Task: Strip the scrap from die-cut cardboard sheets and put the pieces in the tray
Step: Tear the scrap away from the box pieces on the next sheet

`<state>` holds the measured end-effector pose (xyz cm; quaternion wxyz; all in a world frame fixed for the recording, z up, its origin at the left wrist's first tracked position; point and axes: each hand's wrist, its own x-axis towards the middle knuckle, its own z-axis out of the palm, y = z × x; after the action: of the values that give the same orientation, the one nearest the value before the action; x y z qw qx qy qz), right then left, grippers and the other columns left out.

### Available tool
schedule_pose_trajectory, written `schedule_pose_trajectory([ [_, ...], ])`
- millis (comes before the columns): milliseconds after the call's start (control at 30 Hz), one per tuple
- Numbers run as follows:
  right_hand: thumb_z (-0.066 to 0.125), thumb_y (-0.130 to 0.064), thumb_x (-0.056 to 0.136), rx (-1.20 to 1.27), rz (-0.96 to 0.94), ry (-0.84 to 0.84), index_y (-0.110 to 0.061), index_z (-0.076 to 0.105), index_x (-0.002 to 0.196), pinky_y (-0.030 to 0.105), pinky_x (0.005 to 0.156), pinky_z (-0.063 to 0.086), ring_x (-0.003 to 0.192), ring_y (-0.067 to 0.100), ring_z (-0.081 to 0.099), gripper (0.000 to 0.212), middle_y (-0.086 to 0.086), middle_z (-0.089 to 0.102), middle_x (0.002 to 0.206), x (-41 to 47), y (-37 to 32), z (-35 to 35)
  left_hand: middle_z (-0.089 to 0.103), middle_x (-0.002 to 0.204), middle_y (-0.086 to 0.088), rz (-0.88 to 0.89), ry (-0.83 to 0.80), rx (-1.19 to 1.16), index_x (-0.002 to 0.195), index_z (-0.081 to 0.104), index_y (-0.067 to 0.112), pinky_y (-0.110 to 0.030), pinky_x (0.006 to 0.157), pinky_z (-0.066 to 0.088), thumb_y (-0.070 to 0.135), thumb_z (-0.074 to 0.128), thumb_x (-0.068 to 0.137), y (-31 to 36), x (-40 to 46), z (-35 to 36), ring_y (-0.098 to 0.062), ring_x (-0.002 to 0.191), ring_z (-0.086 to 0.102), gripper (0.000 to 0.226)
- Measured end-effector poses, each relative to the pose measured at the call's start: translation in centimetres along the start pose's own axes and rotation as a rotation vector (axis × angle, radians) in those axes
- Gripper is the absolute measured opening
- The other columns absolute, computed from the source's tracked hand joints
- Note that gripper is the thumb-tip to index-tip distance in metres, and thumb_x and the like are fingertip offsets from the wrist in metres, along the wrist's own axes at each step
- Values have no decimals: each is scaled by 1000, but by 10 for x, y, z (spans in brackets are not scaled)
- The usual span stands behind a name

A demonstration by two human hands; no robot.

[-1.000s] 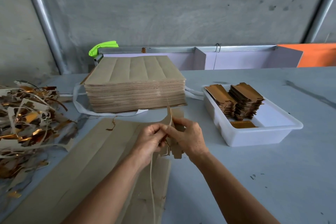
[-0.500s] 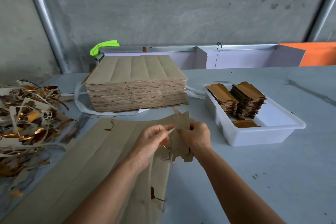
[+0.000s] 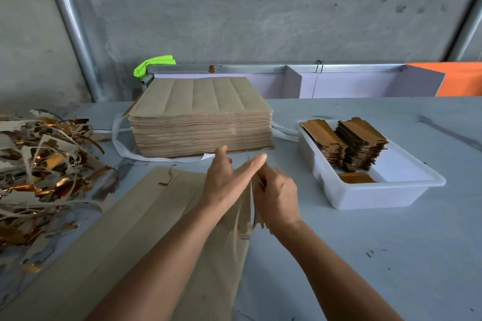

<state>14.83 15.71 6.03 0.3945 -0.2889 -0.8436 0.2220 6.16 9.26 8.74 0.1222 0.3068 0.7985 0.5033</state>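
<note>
tray white | pieces gold-brown | sheet stack tan, lined | table grey-blue

Both forearms bare up to frame edge, no sleeves in view. No watch, no bands, no gloves. Left hand: no rings seen, fingers blurred by motion so nails can't be made out. Right hand: back of hand shows, knuckles plain, no rings or marks seen; its fingers mostly hidden. Wrists bare on both sides. Left forearm looks broad near the cam, right one narrower; wide-angle lens stretches both. Rest of body out of view.
</note>
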Motion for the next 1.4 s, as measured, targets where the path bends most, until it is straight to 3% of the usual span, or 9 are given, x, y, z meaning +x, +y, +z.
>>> schedule_pose_trajectory([
  [133,57,-1,86,63,-129,9,-4,64,81,31,51,41,51,25,46,9,5,54,62,-9,-10,-3,66,83,-9,54,128,20,92,61,4,-39,69,55,29,56,93,4,17,1,-25,71,63,25],
  [267,58,-1,78,236,270,39,-11,51,64,9,52,42,56,27,47,19,-3,50,54,-3,10,-21,49,58,-8,-179,200,-354,70,53,7,-21,32,42,5,44,98,-15,26,-12,-8,29,46,30],
  [333,59,-4,79,371,531,38,-7,58,71,38,63,58,72,36,61,9,14,64,75,2,26,-34,45,59,-7,-239,274,-458,70,51,8,-16,29,37,5,42,99,-23,29,-28,-4,25,40,30],
  [633,46,-4,83,363,560,134,-29,50,127,34,54,51,84,34,55,50,12,56,105,7,43,-61,58,78,-1,-148,158,-389,82,57,14,-13,35,27,16,51,97,-33,26,-68,-7,51,43,16],
  [933,57,-43,86,-124,131,-249,-11,64,99,31,74,48,87,27,60,35,9,58,97,-2,-27,5,66,79,7,-46,-113,-386,79,67,21,-30,74,50,22,67,87,-14,10,-22,-10,80,60,7],
  [1067,49,-5,84,-37,290,-212,-2,59,81,29,61,35,78,31,51,11,16,59,83,5,-18,14,63,110,11,66,-61,-418,80,64,21,-16,89,36,13,64,88,-11,9,-27,-1,100,55,11],
  [1233,58,-4,82,242,384,-190,-1,64,78,25,62,38,73,22,53,8,2,57,68,3,3,10,62,62,-2,41,192,-577,73,50,13,-28,66,53,6,55,93,-15,29,-49,-8,53,63,22],
  [1333,60,-7,83,362,486,-118,-11,59,70,29,65,46,74,21,54,14,-3,54,67,5,13,4,52,77,-2,96,201,-201,92,49,17,-28,62,49,19,66,87,-24,38,-54,-12,66,57,19],
  [1400,60,-9,84,395,479,-109,-13,59,71,37,72,53,78,23,58,14,-1,58,73,8,15,-1,55,105,-1,116,22,73,125,41,25,-32,86,47,36,80,72,-32,41,-58,-17,98,54,67],
])
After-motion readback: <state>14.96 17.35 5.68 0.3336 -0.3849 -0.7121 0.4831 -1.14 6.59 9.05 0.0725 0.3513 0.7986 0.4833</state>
